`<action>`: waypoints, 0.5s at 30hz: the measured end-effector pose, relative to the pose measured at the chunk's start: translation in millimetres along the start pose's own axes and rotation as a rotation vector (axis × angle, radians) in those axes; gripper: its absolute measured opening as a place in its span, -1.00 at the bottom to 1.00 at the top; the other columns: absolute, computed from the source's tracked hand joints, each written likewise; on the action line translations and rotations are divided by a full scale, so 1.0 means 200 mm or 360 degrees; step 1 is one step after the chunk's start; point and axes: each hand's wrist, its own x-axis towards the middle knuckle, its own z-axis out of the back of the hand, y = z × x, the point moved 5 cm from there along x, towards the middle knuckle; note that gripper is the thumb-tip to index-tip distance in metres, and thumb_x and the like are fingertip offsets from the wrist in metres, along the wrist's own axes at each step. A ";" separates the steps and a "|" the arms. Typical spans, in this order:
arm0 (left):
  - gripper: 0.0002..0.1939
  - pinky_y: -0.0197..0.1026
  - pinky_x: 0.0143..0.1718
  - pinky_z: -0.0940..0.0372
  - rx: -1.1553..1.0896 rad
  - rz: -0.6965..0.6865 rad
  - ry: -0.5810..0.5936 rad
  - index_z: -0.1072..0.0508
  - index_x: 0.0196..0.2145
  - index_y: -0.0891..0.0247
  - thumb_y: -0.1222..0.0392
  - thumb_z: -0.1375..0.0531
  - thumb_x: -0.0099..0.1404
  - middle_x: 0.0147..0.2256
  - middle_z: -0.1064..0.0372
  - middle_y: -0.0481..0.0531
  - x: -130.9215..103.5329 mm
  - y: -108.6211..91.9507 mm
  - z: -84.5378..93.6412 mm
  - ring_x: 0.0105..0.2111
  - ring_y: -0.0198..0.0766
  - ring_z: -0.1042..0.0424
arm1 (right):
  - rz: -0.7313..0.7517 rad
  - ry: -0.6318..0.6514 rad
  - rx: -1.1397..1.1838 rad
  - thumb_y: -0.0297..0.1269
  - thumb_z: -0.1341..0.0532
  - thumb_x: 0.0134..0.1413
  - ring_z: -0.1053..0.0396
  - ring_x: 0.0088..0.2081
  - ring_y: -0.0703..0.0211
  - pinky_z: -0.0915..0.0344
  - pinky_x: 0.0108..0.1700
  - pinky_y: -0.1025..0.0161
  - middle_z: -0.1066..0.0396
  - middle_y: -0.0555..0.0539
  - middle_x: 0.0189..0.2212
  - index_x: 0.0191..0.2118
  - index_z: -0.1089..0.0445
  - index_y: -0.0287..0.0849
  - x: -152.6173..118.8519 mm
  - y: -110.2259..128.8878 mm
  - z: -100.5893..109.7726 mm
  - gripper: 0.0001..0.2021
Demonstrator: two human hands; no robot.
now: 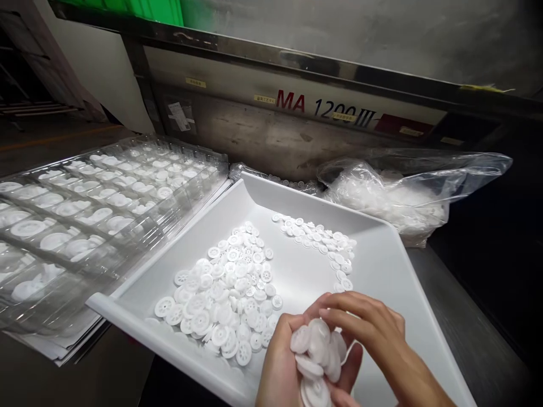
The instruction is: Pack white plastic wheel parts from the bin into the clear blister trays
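Note:
A cluster of white plastic discs (318, 353) lies cupped between my two hands, above the near right part of a light grey tray (373, 249). My left hand (282, 359) curls round the discs from the left and below. From the right, my right hand (365, 322) bends over them, its fingers against the top of the handful; its fingertips are partly hidden. A large heap of white wheel-shaped discs (233, 282) spreads over the left half of the tray. A smaller row of discs (316, 234) lies along its far side.
Clear compartment trays (85, 203) filled with white parts stand at the left, on stacked sheets. Behind the grey tray at the right is a clear plastic bag (394, 198) with white contents. A machine panel (254, 124) marked "MA 1200" rises behind, with a green crate (144, 8) above.

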 end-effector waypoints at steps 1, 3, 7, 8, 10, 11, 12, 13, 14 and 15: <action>-0.71 -0.23 -0.09 -0.31 -0.0006 0.0021 -0.0029 -0.43 -0.05 0.21 0.18 -0.11 0.28 -0.17 -0.46 0.00 -0.01 0.00 0.00 -0.11 -0.22 -0.45 | 0.0036 0.0035 -0.0019 -0.13 -0.13 0.34 -0.22 0.15 -0.03 -0.29 -0.02 0.09 -0.30 -0.13 0.06 0.11 -0.28 -0.13 0.01 -0.01 0.00 -0.68; -0.63 -0.19 -0.14 -0.31 0.0095 0.0070 0.0001 -0.36 0.06 0.18 0.15 -0.08 0.31 -0.20 -0.45 -0.01 -0.01 0.00 0.00 -0.16 -0.20 -0.46 | 0.0083 0.0107 -0.0066 -0.23 -0.16 0.29 -0.24 0.13 -0.02 -0.42 -0.10 0.12 -0.28 -0.12 0.08 0.08 -0.33 -0.07 0.03 -0.02 0.01 -0.73; -0.65 -0.20 -0.19 -0.31 0.0270 0.0162 0.0098 -0.41 0.01 0.23 0.12 -0.09 0.30 -0.28 -0.43 0.00 0.00 0.00 0.00 -0.26 -0.21 -0.46 | 0.0075 0.0222 -0.0079 -0.18 -0.18 0.29 -0.29 0.08 0.00 -0.49 -0.18 0.12 -0.30 -0.12 0.05 0.09 -0.33 -0.05 0.09 -0.04 0.00 -0.70; -0.67 -0.21 -0.19 -0.31 0.0271 0.0165 0.0109 -0.43 -0.03 0.25 0.12 -0.10 0.29 -0.30 -0.42 0.00 0.00 0.00 -0.01 -0.28 -0.22 -0.45 | 0.0092 0.0257 -0.0054 -0.20 -0.18 0.29 -0.31 0.05 0.02 -0.48 -0.19 0.12 -0.33 -0.10 0.01 0.08 -0.33 -0.05 0.10 -0.04 0.00 -0.72; -0.69 -0.23 -0.19 -0.30 0.0265 0.0166 0.0118 -0.46 -0.08 0.26 0.10 -0.11 0.29 -0.33 -0.41 -0.01 0.02 0.00 0.00 -0.29 -0.24 -0.44 | 0.0121 0.0299 -0.0005 -0.30 -0.17 0.30 -0.35 -0.04 0.05 -0.42 -0.21 0.08 -0.38 -0.06 -0.09 -0.02 -0.36 -0.04 0.12 -0.02 -0.01 -0.82; -0.70 -0.23 -0.19 -0.30 0.0262 0.0167 0.0119 -0.46 -0.10 0.26 0.10 -0.11 0.29 -0.33 -0.41 -0.01 0.02 0.00 0.00 -0.29 -0.24 -0.44 | 0.0137 0.0292 0.0005 -0.34 -0.17 0.29 -0.36 -0.09 0.05 -0.38 -0.22 0.06 -0.39 -0.04 -0.12 -0.07 -0.38 -0.03 0.12 -0.02 -0.01 -0.86; -0.70 -0.22 -0.17 -0.30 0.0258 0.0167 0.0119 -0.47 -0.10 0.27 0.09 -0.11 0.29 -0.32 -0.42 0.00 0.02 0.00 0.00 -0.27 -0.23 -0.44 | 0.0149 0.0262 0.0004 -0.36 -0.16 0.30 -0.37 -0.12 0.05 -0.35 -0.24 0.05 -0.39 -0.04 -0.14 -0.11 -0.39 -0.03 0.12 -0.01 0.01 -0.88; -0.70 -0.21 -0.15 -0.30 0.0252 0.0166 0.0118 -0.47 -0.11 0.27 0.09 -0.12 0.29 -0.30 -0.43 0.02 0.02 0.00 0.00 -0.25 -0.22 -0.44 | 0.0147 0.0212 -0.0004 -0.35 -0.14 0.32 -0.36 -0.13 0.03 -0.33 -0.24 0.04 -0.37 -0.07 -0.14 -0.12 -0.39 -0.04 0.11 -0.01 0.02 -0.89; -0.70 -0.19 -0.13 -0.30 0.0244 0.0160 0.0117 -0.47 -0.10 0.27 0.09 -0.12 0.28 -0.26 -0.44 0.04 0.02 -0.01 0.00 -0.23 -0.20 -0.44 | 0.0123 0.0150 -0.0020 -0.35 -0.11 0.35 -0.34 -0.11 0.02 -0.33 -0.24 0.05 -0.35 -0.09 -0.12 -0.10 -0.39 -0.04 0.10 -0.01 0.05 -0.87; -0.69 -0.16 -0.09 -0.30 0.0230 0.0146 0.0116 -0.46 -0.09 0.28 0.09 -0.13 0.28 -0.21 -0.45 0.06 0.02 -0.01 0.00 -0.20 -0.19 -0.43 | 0.0088 0.0086 -0.0034 -0.35 -0.10 0.36 -0.33 -0.08 0.02 -0.35 -0.23 0.07 -0.32 -0.12 -0.10 -0.07 -0.39 -0.04 0.08 -0.02 0.07 -0.84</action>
